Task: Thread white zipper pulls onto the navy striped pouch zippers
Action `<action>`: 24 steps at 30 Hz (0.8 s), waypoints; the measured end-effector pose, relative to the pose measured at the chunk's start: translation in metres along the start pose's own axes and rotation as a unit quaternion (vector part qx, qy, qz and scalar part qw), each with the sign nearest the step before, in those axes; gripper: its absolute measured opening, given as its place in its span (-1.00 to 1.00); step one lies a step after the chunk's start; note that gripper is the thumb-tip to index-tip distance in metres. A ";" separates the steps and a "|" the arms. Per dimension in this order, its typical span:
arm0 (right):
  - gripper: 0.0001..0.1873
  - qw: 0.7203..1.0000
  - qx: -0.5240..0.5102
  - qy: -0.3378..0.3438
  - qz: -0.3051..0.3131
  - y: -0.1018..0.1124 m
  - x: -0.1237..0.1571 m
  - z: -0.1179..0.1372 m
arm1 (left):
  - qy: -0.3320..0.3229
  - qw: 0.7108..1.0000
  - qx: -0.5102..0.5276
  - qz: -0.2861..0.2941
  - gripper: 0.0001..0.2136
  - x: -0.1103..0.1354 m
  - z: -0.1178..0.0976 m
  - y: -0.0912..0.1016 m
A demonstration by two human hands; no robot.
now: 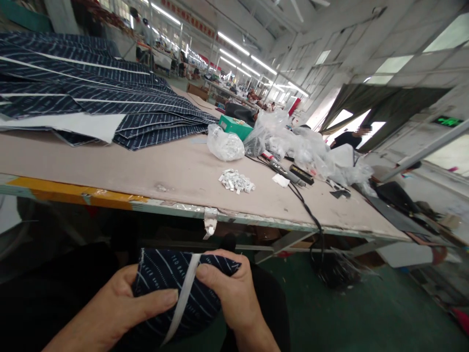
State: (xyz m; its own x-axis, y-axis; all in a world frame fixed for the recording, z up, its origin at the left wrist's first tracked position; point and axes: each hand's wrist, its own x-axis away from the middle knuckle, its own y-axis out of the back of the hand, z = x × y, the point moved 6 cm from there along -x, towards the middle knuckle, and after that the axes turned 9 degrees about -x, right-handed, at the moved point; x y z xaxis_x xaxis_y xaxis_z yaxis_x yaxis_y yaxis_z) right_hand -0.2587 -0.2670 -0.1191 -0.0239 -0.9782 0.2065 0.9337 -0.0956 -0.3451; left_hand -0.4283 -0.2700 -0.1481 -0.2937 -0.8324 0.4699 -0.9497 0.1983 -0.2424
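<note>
Both hands hold one folded piece of navy fabric with thin white stripes, low in front of me below the table's edge. My left hand grips its left side, thumb laid across the cloth. My right hand pinches the right end, fingers curled over the top. A white strip runs diagonally across the fabric between the two thumbs.
A long brown worktable carries a stack of navy striped pieces, a pile of small white labels, clear plastic bags, a green box, and a black tool with a cable. Another person stands far right.
</note>
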 end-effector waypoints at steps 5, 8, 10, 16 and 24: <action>-0.83 0.994 0.083 0.066 0.012 0.011 0.000 0.001 | -0.070 0.994 -0.079 -0.027 -0.65 -0.013 -0.018 -0.005; -0.89 0.966 0.146 0.207 0.047 0.008 0.006 0.019 | -0.088 0.991 -0.092 -0.042 -0.66 -0.015 -0.026 -0.014; -0.86 0.923 0.195 0.322 0.076 0.003 0.016 0.032 | -0.063 0.996 -0.052 -0.025 -0.62 -0.016 -0.025 -0.023; -0.79 0.779 0.305 0.535 0.113 -0.009 0.045 0.048 | 0.029 0.995 0.083 -0.045 -0.55 -0.020 -0.010 -0.032; -0.91 0.964 0.106 0.239 0.056 0.019 0.002 0.030 | -0.006 0.997 0.067 -0.027 -0.63 -0.019 0.000 -0.032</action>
State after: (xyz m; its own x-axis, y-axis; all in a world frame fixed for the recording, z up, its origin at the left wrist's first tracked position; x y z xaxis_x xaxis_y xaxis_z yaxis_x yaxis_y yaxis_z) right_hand -0.2305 -0.2651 -0.0981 -0.0344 -0.9581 -0.2844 0.9907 0.0047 -0.1360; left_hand -0.3922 -0.2599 -0.1491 -0.2400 -0.8465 0.4753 -0.9410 0.0825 -0.3283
